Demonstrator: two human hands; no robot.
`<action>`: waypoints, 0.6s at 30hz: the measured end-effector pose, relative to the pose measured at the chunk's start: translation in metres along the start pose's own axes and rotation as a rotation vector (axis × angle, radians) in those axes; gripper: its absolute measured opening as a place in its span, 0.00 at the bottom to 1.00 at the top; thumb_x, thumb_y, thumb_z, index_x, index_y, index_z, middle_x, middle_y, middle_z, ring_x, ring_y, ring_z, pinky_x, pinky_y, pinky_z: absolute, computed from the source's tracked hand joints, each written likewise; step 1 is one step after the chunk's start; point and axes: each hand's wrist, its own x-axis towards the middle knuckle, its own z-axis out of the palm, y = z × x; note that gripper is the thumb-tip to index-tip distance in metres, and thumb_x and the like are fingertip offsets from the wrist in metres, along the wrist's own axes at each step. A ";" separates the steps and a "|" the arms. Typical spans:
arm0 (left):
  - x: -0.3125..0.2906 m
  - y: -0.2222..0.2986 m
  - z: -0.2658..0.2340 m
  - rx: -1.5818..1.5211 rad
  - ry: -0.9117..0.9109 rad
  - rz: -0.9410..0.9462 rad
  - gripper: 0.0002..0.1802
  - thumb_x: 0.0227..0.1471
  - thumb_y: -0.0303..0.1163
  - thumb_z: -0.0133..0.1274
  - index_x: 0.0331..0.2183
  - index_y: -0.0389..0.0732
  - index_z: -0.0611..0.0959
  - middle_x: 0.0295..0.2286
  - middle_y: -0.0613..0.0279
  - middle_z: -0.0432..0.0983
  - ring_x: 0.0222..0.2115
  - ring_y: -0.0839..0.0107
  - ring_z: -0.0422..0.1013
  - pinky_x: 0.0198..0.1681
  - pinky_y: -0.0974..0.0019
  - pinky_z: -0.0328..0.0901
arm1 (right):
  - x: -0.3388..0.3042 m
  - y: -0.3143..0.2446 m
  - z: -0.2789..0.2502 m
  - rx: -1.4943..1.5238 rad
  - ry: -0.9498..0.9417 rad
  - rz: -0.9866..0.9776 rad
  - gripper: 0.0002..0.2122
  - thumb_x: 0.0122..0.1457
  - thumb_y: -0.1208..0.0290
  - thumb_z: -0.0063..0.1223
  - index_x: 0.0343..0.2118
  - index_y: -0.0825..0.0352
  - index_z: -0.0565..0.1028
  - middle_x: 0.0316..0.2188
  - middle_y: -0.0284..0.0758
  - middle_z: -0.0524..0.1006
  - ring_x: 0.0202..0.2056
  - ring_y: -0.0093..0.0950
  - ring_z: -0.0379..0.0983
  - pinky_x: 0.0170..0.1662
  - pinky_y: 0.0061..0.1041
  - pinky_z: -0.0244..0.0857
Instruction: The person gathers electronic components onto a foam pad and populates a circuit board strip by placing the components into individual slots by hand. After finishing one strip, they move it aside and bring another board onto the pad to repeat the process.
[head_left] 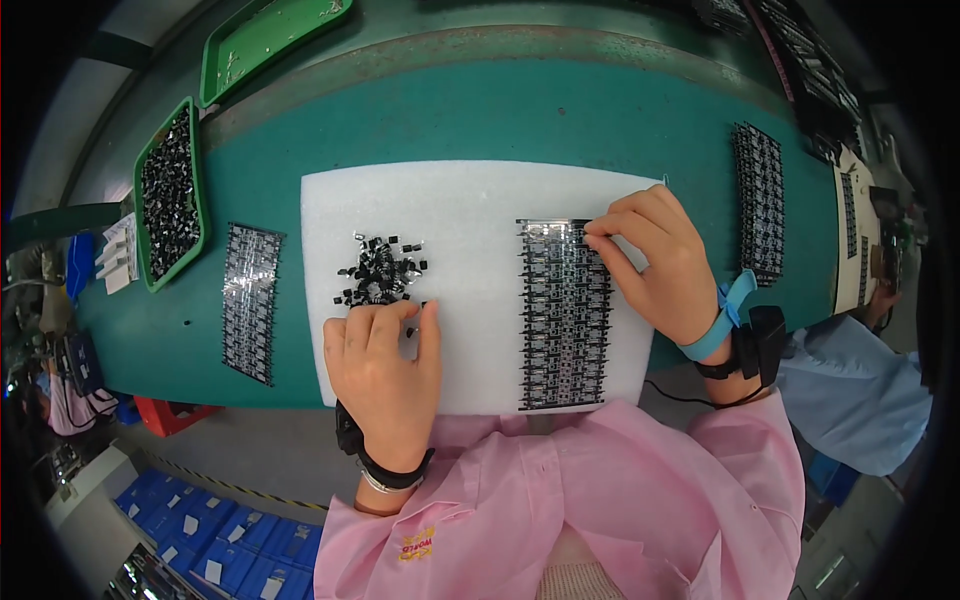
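Observation:
On a white foam sheet lies a loose pile of small black electronic components with shiny leads. My left hand is at the pile's near edge, thumb and forefinger pinched round one small black component. To the right, a black circuit board panel with rows of repeated small boards lies lengthwise on the foam. My right hand is at its upper right corner, thumb and forefinger closed together; whatever is between those fingertips is too small to make out.
A green tray full of black components stands at the left, with another green tray behind it. One panel lies left of the foam. Stacked panels lie at the right. A co-worker's blue sleeve is beyond.

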 end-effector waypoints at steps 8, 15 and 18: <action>-0.001 -0.003 -0.003 -0.045 -0.044 0.018 0.09 0.43 0.28 0.66 0.29 0.40 0.83 0.26 0.64 0.73 0.28 0.62 0.65 0.32 0.61 0.61 | 0.003 0.001 0.006 -0.003 -0.036 0.014 0.06 0.48 0.83 0.62 0.30 0.69 0.78 0.29 0.37 0.75 0.32 0.35 0.70 0.35 0.30 0.64; -0.001 -0.004 -0.002 -0.075 -0.047 0.022 0.09 0.42 0.26 0.65 0.30 0.41 0.83 0.26 0.64 0.73 0.29 0.62 0.65 0.32 0.61 0.62 | 0.003 0.001 0.005 -0.015 -0.048 0.019 0.06 0.48 0.82 0.62 0.30 0.70 0.78 0.29 0.37 0.74 0.32 0.35 0.69 0.35 0.31 0.64; -0.002 -0.004 -0.003 -0.073 -0.057 0.006 0.09 0.42 0.26 0.65 0.30 0.41 0.83 0.26 0.64 0.73 0.29 0.62 0.65 0.32 0.61 0.62 | 0.002 0.001 0.006 -0.016 -0.051 0.017 0.06 0.48 0.82 0.62 0.30 0.70 0.78 0.29 0.37 0.74 0.32 0.36 0.69 0.36 0.31 0.64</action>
